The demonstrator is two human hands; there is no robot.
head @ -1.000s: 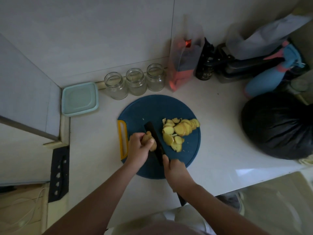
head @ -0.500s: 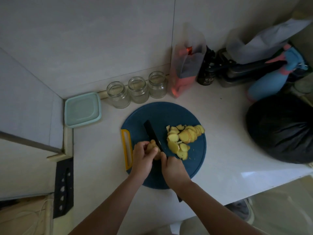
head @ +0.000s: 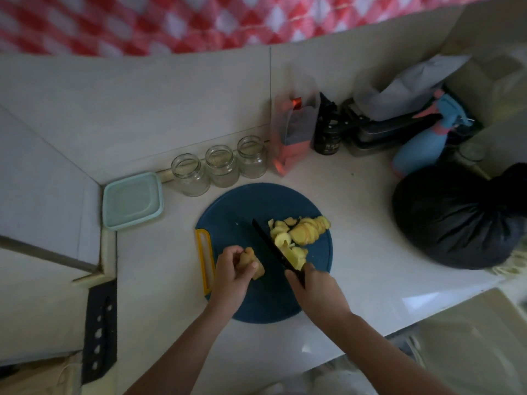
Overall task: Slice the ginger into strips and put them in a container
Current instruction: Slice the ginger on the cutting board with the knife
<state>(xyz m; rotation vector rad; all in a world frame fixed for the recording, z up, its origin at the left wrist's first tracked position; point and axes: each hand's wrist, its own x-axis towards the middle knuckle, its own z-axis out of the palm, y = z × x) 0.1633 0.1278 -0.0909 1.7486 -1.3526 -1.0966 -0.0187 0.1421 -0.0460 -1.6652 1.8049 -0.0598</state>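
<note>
A round blue cutting board (head: 245, 206) with a yellow handle lies on the white counter. My left hand (head: 232, 273) grips a knobbly ginger piece (head: 252, 262) over the board's left side. My right hand (head: 316, 289) holds a black knife (head: 271, 245), its blade angled up-left and pressed against a pile of pale yellow ginger slices (head: 299, 236) on the board's right half. A gap separates the blade from the held ginger. A pale green square container (head: 131, 200) sits at the back left by the wall.
Three open glass jars (head: 221, 166) stand behind the board. A red-and-clear pouch (head: 291, 138), a dark bottle (head: 326, 132), a blue spray bottle (head: 422, 143) and a black bag (head: 462, 218) crowd the right. A black perforated knife blade (head: 99, 329) lies at the left.
The knife has left the held ginger and swung right against the slice pile. My left hand has drawn the ginger piece slightly left. The camera has tilted up, showing red checked cloth.
</note>
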